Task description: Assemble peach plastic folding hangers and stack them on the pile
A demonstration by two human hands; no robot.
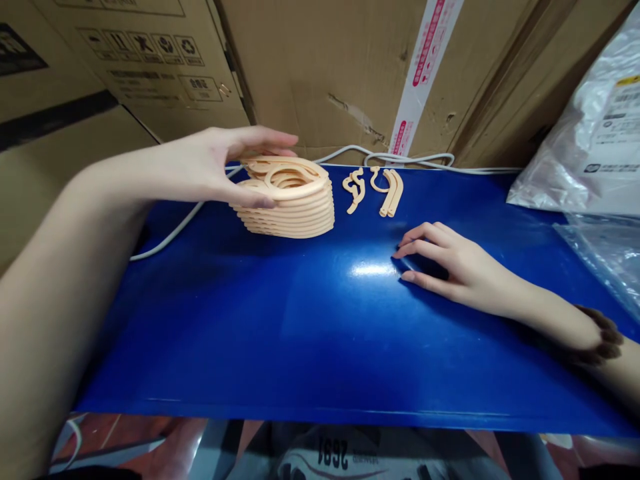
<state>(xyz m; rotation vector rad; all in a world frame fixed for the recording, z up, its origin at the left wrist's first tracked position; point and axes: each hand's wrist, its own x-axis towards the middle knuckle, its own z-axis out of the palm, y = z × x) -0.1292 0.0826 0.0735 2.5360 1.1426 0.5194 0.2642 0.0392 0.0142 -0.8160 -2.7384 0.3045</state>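
Observation:
My left hand (210, 163) reaches over a neat stack of peach plastic folding hangers (295, 207) at the table's back left. Its thumb lies along the near side of the top hanger, and its fingers stretch out, apart from the thumb, over the far side. The hand hides the stack's left end. My right hand (445, 263) rests on the blue tabletop with fingers bent and thumb apart, nothing between them. Between the hands and farther back lie loose peach hanger parts: a curvy piece (355, 190), a hook (379, 179) and curved arms (392, 193).
A blue table (300, 333) stretches across, its near edge by my lap. Cardboard boxes (320, 67) stand behind and at the left. A white cable (415, 159) runs along the back edge and down the left. Plastic bags (585, 140) lie at the right.

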